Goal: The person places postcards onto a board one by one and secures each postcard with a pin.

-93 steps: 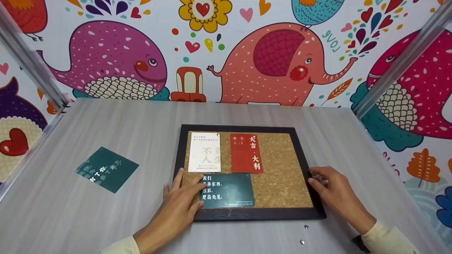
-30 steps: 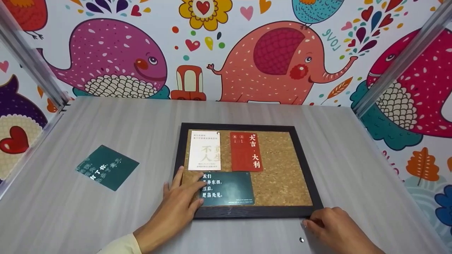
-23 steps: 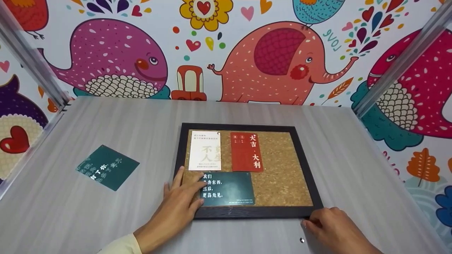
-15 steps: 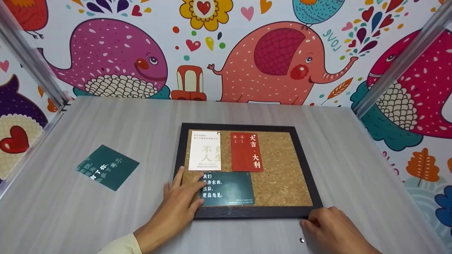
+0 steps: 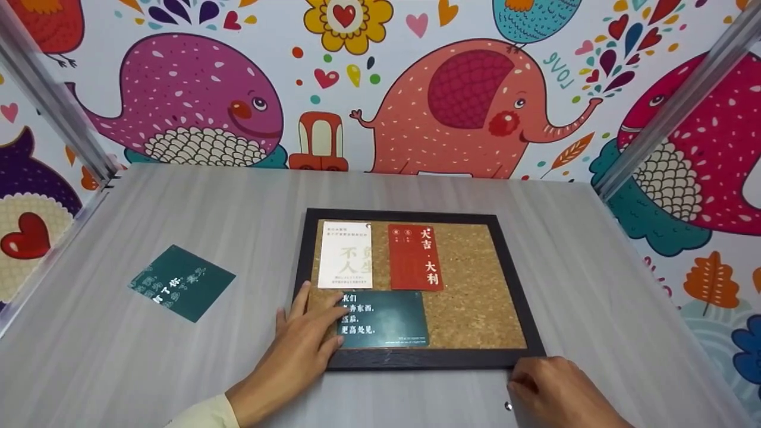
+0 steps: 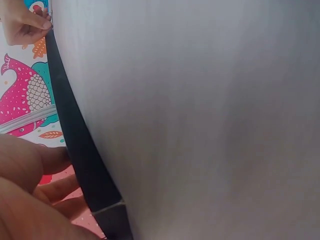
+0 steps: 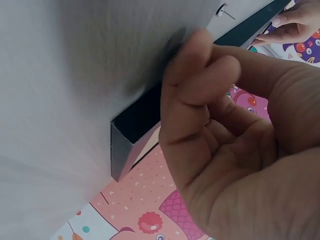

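Note:
A black-framed corkboard (image 5: pixel 475 285) lies on the table. A white card (image 5: pixel 345 255), a red card (image 5: pixel 414 257) and a dark green card (image 5: pixel 392 321) are on its cork. My left hand (image 5: pixel 300 339) rests with spread fingers over the frame's left side and the green card's left end. Beside the lower right corner, my right hand (image 5: pixel 556 389) has thumb and fingers curled together in a pinch where a silver thumbtack lay; that tack is hidden by the fingers. Another thumbtack (image 5: pixel 508 406) lies on the table close by, its point showing in the right wrist view.
A separate dark green card (image 5: pixel 183 283) lies askew on the table (image 5: pixel 238 208) left of the board. Behind the table stands a wall (image 5: pixel 333 71) printed with cartoon animals. Metal posts (image 5: pixel 689 89) rise at both back corners.
My right hand has left the frame's right edge and come down to the lower right corner, over the nearer thumbtack, which is now out of sight. My left hand stays put.

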Action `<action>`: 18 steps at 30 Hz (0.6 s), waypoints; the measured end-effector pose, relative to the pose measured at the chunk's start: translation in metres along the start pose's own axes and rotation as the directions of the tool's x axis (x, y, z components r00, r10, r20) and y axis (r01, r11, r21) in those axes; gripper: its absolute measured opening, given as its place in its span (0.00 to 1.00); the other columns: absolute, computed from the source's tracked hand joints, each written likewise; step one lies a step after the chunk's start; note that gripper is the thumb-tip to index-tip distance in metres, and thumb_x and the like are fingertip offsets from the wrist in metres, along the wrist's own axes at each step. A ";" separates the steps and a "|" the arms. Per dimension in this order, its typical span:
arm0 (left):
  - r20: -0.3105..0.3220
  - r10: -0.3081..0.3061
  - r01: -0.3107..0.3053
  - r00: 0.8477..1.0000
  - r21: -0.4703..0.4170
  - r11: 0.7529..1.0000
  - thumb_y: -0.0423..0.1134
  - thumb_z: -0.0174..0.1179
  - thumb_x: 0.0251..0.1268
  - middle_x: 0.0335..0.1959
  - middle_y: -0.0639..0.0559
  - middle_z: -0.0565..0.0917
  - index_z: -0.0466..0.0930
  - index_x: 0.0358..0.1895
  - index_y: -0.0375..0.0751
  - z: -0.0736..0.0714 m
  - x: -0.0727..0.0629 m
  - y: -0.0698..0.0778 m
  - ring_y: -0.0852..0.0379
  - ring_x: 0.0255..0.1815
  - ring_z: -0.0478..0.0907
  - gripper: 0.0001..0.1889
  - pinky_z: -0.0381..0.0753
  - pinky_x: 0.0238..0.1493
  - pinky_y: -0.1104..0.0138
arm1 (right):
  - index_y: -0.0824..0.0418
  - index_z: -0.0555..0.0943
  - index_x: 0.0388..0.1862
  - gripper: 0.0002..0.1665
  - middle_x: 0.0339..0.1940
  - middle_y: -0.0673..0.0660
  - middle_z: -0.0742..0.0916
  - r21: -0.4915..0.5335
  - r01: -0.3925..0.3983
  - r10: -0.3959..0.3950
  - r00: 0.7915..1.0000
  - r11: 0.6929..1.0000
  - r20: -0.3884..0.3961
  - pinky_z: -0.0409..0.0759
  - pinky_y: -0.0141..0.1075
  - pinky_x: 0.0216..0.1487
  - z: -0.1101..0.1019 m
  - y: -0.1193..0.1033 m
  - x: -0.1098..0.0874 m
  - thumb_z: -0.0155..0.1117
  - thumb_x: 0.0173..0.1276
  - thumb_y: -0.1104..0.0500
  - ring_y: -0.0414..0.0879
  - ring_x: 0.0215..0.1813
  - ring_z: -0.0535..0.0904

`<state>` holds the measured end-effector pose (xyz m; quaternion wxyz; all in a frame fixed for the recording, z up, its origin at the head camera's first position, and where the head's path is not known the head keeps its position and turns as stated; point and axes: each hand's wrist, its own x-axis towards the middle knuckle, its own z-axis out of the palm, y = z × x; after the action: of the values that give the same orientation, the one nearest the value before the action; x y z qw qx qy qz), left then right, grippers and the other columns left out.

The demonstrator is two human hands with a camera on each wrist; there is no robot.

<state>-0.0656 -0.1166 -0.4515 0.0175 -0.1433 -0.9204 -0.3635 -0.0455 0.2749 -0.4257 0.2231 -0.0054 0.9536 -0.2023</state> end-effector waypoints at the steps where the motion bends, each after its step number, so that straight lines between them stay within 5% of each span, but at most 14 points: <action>1: -0.002 0.003 -0.003 1.000 0.002 1.000 0.31 0.75 0.69 0.79 0.46 0.79 0.89 0.64 0.43 0.000 0.000 0.000 0.26 0.89 0.50 0.21 0.44 0.64 0.08 | 0.56 0.91 0.33 0.08 0.26 0.48 0.87 0.001 0.008 -0.008 1.000 1.000 0.006 0.85 0.40 0.36 0.000 0.000 0.000 0.77 0.70 0.68 0.45 0.30 0.80; 18: -0.024 0.014 -0.013 1.000 0.016 1.000 0.30 0.76 0.67 0.77 0.45 0.80 0.89 0.62 0.41 0.001 0.000 0.000 0.25 0.88 0.52 0.21 0.45 0.63 0.08 | 0.50 0.90 0.34 0.16 0.30 0.44 0.85 -0.024 0.119 -0.120 0.991 0.993 -0.066 0.85 0.36 0.39 -0.002 0.002 -0.005 0.75 0.70 0.72 0.42 0.33 0.78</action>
<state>-0.0656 -0.1157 -0.4526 0.0324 -0.1450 -0.9220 -0.3576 -0.0417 0.2780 -0.4226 0.1784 -0.0579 0.9604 -0.2061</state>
